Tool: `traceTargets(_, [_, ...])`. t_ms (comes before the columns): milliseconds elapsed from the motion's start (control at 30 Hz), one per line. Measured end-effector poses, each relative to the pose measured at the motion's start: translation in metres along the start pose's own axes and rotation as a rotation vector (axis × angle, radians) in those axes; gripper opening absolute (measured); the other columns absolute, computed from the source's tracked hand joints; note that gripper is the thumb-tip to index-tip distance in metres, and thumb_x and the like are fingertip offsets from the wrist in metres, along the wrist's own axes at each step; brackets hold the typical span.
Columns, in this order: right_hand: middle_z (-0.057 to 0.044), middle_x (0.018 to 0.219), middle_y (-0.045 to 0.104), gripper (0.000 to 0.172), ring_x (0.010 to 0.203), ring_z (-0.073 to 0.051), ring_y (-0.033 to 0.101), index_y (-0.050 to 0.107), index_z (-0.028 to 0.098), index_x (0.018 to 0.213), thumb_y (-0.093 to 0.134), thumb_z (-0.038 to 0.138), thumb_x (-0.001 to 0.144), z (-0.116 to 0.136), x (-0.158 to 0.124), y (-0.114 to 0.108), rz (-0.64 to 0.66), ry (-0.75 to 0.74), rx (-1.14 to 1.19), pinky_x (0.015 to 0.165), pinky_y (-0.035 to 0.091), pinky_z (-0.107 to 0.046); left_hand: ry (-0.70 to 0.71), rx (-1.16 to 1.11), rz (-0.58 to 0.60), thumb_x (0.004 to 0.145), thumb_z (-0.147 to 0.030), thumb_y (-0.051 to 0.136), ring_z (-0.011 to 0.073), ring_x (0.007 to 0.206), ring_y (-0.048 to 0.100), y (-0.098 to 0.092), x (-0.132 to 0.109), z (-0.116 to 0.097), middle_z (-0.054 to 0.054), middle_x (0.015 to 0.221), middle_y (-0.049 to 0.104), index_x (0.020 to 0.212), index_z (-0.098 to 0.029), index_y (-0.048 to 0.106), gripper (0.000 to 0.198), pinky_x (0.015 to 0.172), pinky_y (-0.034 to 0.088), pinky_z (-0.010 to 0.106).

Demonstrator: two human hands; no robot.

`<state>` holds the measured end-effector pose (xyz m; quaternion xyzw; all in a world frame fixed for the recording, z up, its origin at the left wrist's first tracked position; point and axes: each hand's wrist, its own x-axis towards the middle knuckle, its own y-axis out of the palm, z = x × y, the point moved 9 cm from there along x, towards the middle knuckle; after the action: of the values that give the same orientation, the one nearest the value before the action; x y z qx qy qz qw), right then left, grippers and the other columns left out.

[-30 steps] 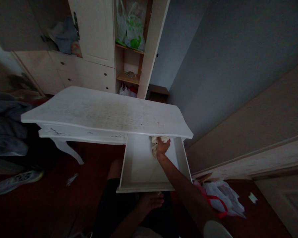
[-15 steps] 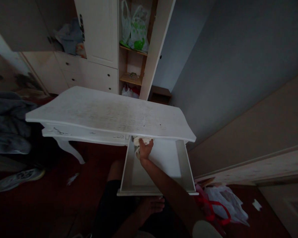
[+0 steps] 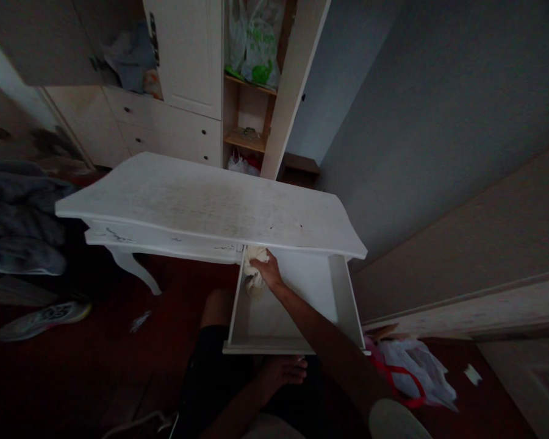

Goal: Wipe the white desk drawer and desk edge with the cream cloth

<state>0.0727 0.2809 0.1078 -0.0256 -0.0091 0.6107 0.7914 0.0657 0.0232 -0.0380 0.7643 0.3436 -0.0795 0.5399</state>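
Observation:
My right hand [image 3: 269,269] reaches into a pulled-out white drawer [image 3: 297,350]. Its fingers are closed on a crumpled cream cloth [image 3: 256,253], which lies against the drawer's left side near the back. Part of the cloth hangs down toward a brownish patch on the drawer wall. Below the drawer front, over my lap, my left hand [image 3: 286,371] rests with its fingers loosely extended and nothing visible in them. The white desk [image 3: 201,195] that the drawer belongs to has dark smudges across its top.
Behind the desk stands a white wardrobe [image 3: 187,73] with an open door [image 3: 297,85] and plastic bags [image 3: 256,46] on a shelf. At right on the red floor lies a white bag with red handles [image 3: 416,369]. A shoe [image 3: 46,320] and grey fabric [image 3: 22,225] are at left.
My right hand has shifted slightly within the drawer, still on the cloth, and more of the cloth shows. My left hand stays below the drawer front. The view has shifted a little.

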Motion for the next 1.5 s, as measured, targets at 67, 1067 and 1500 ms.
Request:
traceTargets(67, [-0.001,0.088,0.071,0.040,0.075,-0.017,0.065,0.065,0.019,0.099,0.070,0.027,0.060,0.000,0.001,0.004,0.095,0.010,0.038,0.075,0.053,-0.032,0.000,0.011,0.003,0.062,-0.034,0.083,0.0307,0.089,0.070,0.000,0.000,0.000,0.018,0.097,0.074,0.090,-0.009,0.072,0.039,0.096,0.045,0.050])
traceTargets(1067, [-0.005,0.113,0.070,0.066,0.093,-0.018,0.063,0.061,0.018,0.124,0.079,0.031,0.062,-0.043,-0.134,-0.001,1.002,0.292,-0.186,0.085,0.051,-0.031,-0.052,-0.177,-0.145,0.081,-0.010,0.060,0.0223,0.082,0.072,0.007,-0.011,-0.004,0.013,0.087,0.076,0.082,-0.009,0.073,0.013,0.096,0.049,0.041])
traceTargets(1500, [-0.009,0.128,0.067,0.078,0.106,-0.023,0.064,0.056,0.018,0.135,0.077,0.025,0.060,-0.041,-0.137,-0.162,0.897,0.428,-0.535,0.092,0.051,-0.033,-0.094,-0.163,-0.197,0.082,-0.005,0.058,0.0198,0.078,0.072,0.007,-0.015,-0.006,0.014,0.087,0.076,0.080,-0.007,0.072,0.014,0.090,0.053,0.036])
